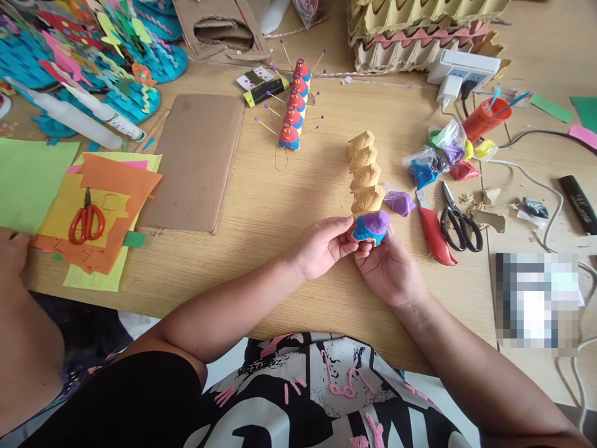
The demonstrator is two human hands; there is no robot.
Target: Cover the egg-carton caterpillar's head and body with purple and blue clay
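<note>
Both my hands hold the near end of a strip of egg carton [366,177] with several bare tan bumps. Its nearest bump is covered with purple clay [373,221] on top and blue clay [362,235] below. My left hand [321,247] pinches the left side of that end. My right hand [390,269] grips it from the right and underneath, with some fingertips hidden beneath. A bag of purple clay [400,203] lies just right of the strip. Farther back stands a finished-looking red and blue caterpillar [293,107] with purple-tipped sticks along its sides.
To the right lie black-handled scissors [459,224], a red utility knife [436,233], bagged clay [423,169] and a red cup [486,118]. Cardboard [193,162], coloured paper [112,249] and red scissors [87,221] are left, beside another person's hand [13,252]. Egg trays [420,37] stand behind.
</note>
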